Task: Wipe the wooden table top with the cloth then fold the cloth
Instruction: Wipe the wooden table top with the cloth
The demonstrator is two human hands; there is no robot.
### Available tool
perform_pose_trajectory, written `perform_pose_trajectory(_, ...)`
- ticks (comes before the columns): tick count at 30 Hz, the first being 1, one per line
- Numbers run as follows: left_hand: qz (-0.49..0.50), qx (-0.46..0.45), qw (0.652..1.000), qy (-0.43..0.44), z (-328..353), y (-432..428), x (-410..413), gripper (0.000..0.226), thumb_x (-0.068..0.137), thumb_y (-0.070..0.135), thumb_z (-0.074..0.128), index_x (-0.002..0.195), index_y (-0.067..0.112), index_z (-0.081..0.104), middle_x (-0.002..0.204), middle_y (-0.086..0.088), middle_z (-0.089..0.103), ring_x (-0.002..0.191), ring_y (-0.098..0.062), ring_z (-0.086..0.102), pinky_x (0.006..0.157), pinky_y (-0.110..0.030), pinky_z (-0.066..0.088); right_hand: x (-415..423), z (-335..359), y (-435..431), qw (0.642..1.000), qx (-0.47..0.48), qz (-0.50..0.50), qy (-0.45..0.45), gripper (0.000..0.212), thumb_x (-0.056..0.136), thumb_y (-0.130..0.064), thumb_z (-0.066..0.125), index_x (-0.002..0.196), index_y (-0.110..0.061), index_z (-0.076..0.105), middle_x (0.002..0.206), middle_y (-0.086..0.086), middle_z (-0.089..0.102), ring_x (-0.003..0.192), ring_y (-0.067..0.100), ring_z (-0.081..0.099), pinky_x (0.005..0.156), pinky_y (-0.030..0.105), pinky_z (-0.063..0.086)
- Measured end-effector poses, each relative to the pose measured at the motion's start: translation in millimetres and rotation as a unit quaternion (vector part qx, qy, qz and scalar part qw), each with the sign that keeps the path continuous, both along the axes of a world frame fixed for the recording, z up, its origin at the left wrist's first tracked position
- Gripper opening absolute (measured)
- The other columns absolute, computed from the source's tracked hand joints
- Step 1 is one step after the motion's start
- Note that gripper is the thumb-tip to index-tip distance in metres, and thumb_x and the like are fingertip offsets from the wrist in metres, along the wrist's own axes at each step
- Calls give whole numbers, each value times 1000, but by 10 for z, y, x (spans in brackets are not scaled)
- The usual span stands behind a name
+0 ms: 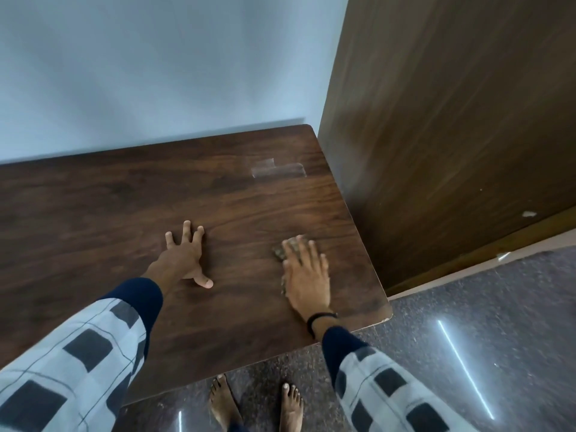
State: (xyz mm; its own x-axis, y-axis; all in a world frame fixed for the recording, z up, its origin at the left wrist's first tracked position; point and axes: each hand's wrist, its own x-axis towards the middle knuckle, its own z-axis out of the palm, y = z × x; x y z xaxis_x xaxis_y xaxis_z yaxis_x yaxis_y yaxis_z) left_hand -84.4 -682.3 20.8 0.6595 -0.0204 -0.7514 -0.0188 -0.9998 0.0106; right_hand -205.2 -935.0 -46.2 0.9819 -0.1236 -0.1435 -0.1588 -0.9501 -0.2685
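The dark wooden table top [131, 207] fills the middle of the head view. My right hand [307, 271] lies flat with straight fingers on a small brownish cloth [278, 252], pressing it onto the wood near the table's right edge. Only the cloth's left rim and a strip by my palm show; the rest is hidden under the hand. My left hand [186, 254] rests on the bare wood to the left, fingers spread, about a hand's width away from the cloth.
Two strips of clear tape [277, 170] stick to the table near its far right corner. A tall wooden panel [452, 126] stands right of the table. A pale wall [156, 63] runs behind. My bare feet [255, 403] stand on the speckled floor.
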Motion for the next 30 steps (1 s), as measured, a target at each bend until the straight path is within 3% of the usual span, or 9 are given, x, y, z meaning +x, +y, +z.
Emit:
perform_pose_trajectory(5,0,5,1000,3,4,-15,15,150,60,40,92,151,25,-25,152,1,-43,143,-46,-23,112,-66,24,-311,19,18,987,17,-156,-21,54,108,-35,31,161,-35,22,171,0,10,157,28,9,124,54,15)
perform_pose_trajectory(8,1,14,1000,8,-2,-56,47,151,60,40,92,152,22,-25,152,-2,-44,143,-49,-21,112,-67,24,-484,-58,434,996,51,-72,-26,54,106,-35,34,159,-34,29,169,1,20,156,28,17,122,56,22)
perform_pose_trajectory(12,0,16,1000,10,-18,-33,54,151,58,43,92,151,24,-26,152,-2,-43,142,-49,-23,113,-66,23,167,-18,313,999,31,32,-23,54,109,-33,28,162,-36,19,171,-4,10,158,24,5,125,52,10)
perform_pose_trajectory(15,5,10,1000,7,-3,-5,25,150,59,42,92,151,26,-26,152,1,-44,143,-46,-24,113,-65,23,389,26,-26,998,13,-69,-2,53,110,-35,24,162,-38,14,172,-4,4,158,23,0,126,51,6)
perform_pose_trajectory(18,5,4,1000,5,-21,-5,43,151,57,41,93,152,26,-25,152,2,-44,143,-46,-23,112,-66,24,149,44,57,989,38,-139,-35,53,108,-33,34,160,-34,26,171,0,13,157,27,10,124,54,16)
perform_pose_trajectory(21,13,1,1000,9,-37,-14,71,153,56,39,94,152,26,-25,150,2,-46,143,-46,-24,112,-67,24,-67,-45,445,994,63,-73,-42,53,104,-32,43,157,-32,37,167,3,27,154,30,25,120,56,27)
perform_pose_trajectory(25,4,-2,1000,9,-56,5,67,153,57,43,93,152,24,-25,150,0,-46,142,-48,-25,113,-66,22,615,-46,432,996,29,72,-36,54,108,-33,33,161,-37,22,171,-5,11,158,24,7,125,52,13)
perform_pose_trajectory(27,-5,-12,1000,6,-60,30,58,152,57,44,92,152,24,-25,151,-1,-45,142,-48,-25,113,-66,21,971,4,212,999,-18,41,-13,56,109,-33,30,162,-38,14,171,-5,6,158,24,3,125,52,10)
perform_pose_trajectory(30,0,-18,1000,6,-73,53,47,152,57,44,92,152,24,-24,148,1,-48,142,-47,-25,112,-67,22,1065,61,-1,994,19,-109,-23,55,108,-33,34,161,-35,21,171,-1,11,157,26,7,124,54,15)
